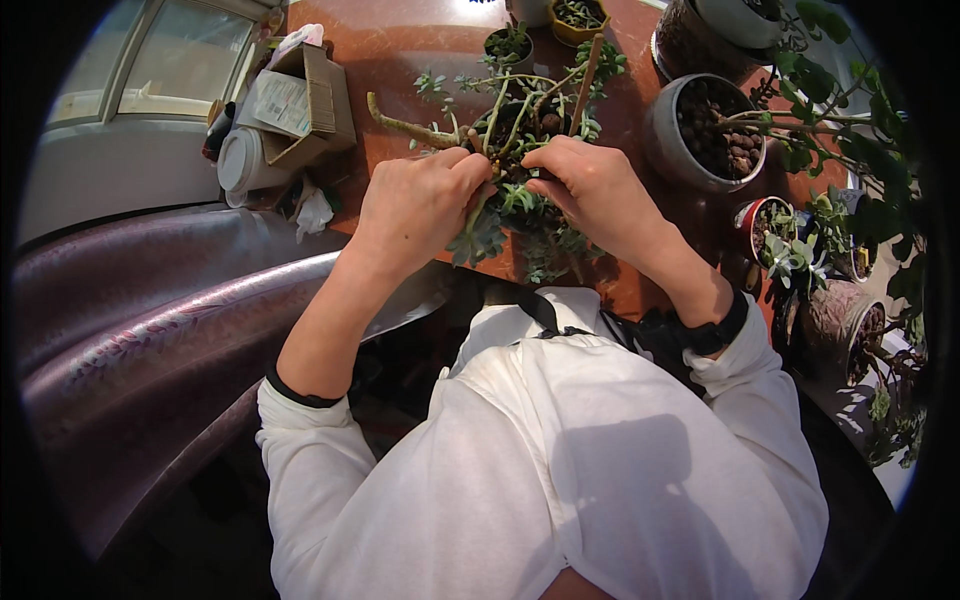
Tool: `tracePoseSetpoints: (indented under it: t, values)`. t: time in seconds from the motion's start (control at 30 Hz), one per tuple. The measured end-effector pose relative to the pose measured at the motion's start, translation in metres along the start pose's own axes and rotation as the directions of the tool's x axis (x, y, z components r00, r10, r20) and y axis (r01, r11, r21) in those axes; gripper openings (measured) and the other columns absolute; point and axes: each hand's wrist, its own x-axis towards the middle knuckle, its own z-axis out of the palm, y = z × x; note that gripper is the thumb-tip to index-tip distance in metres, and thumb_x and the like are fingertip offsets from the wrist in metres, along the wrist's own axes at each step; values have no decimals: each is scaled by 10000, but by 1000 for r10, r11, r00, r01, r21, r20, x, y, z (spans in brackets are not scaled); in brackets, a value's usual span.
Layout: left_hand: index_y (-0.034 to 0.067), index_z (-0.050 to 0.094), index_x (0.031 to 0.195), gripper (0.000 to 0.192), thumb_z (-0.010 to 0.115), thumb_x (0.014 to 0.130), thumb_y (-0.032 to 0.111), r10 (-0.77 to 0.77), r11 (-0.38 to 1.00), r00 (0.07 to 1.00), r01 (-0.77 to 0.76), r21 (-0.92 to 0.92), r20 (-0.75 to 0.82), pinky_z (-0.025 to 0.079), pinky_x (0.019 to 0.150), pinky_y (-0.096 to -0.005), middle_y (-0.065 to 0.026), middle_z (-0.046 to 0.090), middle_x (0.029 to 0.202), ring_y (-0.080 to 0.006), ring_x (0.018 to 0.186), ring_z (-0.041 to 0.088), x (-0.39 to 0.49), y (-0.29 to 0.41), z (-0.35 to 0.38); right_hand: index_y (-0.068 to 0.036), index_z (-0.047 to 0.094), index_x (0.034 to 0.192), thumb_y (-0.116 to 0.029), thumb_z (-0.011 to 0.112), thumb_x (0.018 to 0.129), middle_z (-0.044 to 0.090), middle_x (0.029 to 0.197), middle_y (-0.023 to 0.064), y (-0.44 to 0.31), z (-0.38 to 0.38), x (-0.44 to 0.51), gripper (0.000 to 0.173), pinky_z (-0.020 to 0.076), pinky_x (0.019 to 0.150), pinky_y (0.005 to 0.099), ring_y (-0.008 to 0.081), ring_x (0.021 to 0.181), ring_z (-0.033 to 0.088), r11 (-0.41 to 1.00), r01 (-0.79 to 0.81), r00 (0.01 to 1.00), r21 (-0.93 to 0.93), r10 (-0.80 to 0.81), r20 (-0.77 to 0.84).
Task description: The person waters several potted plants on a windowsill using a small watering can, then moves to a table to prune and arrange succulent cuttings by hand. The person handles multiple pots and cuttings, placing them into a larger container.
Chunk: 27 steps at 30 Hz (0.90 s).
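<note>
A potted succulent (517, 198) with long bare stems and trailing rosettes stands on the reddish table in front of me. My left hand (424, 202) is at the plant's left side, its curled fingertips among the stems above the soil, close to a green leaf. Opposite it, my right hand (600, 191) reaches in from the right, thumb and index finger bent near the middle of the plant. Leaves and the fingers themselves hide whether either hand pinches anything. A brown stick (587, 84) rises from the pot behind my right hand.
An open cardboard box (330, 97) and a white lidded tub (241, 161) sit at the left. A grey pot (664, 139) of clay pebbles stands right, with a red-rimmed pot (744, 225) nearer me. Small potted succulents (508, 46) are behind. Purple patterned fabric (187, 300) lies left.
</note>
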Motion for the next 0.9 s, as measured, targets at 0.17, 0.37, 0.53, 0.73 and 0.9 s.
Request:
tracePoseSetpoints:
  t: [0.17, 0.37, 0.53, 0.73, 0.9]
  values:
    - [102, 578, 815, 105, 654, 825, 174, -48, 999, 999, 47, -16, -21, 484, 507, -374, -41, 579, 724, -256, 609, 632, -1, 4, 3, -35, 601, 903, -68, 664, 814, 595, 802, 117, 3, 2, 5, 114, 533, 644, 424, 335, 741, 641, 996, 47, 997, -78, -42, 66]
    - [104, 585, 812, 65, 637, 817, 144, -113, 993, 993, 112, -34, -39, 487, 512, -376, -42, 588, 729, -254, 611, 637, -2, 9, 6, -34, 578, 863, -67, 624, 822, 578, 768, 107, 6, 2, 10, 70, 529, 598, 400, 315, 714, 646, 984, 105, 987, -146, -85, 136]
    - [107, 586, 821, 55, 632, 815, 137, -127, 991, 991, 126, -41, -30, 483, 508, -374, -41, 584, 730, -249, 613, 639, -2, 13, 8, -36, 579, 874, -65, 612, 824, 576, 768, 104, 8, 1, 2, 66, 524, 587, 402, 310, 711, 650, 987, 82, 991, -141, -65, 119]
    - [110, 581, 820, 55, 625, 814, 143, -101, 995, 994, 101, 2, -28, 479, 505, -366, -38, 565, 730, -243, 607, 635, 1, 14, 6, -35, 582, 883, -60, 607, 814, 575, 769, 102, 6, 0, -1, 77, 523, 577, 393, 306, 702, 650, 985, 75, 995, -158, -63, 79]
    - [114, 575, 801, 44, 612, 812, 136, -102, 994, 995, 102, 29, -13, 483, 507, -365, -31, 565, 726, -237, 619, 641, 4, 16, 6, -39, 576, 880, -42, 597, 810, 575, 771, 98, 6, -3, 1, 73, 520, 571, 391, 299, 694, 647, 979, 78, 995, -186, -66, 70]
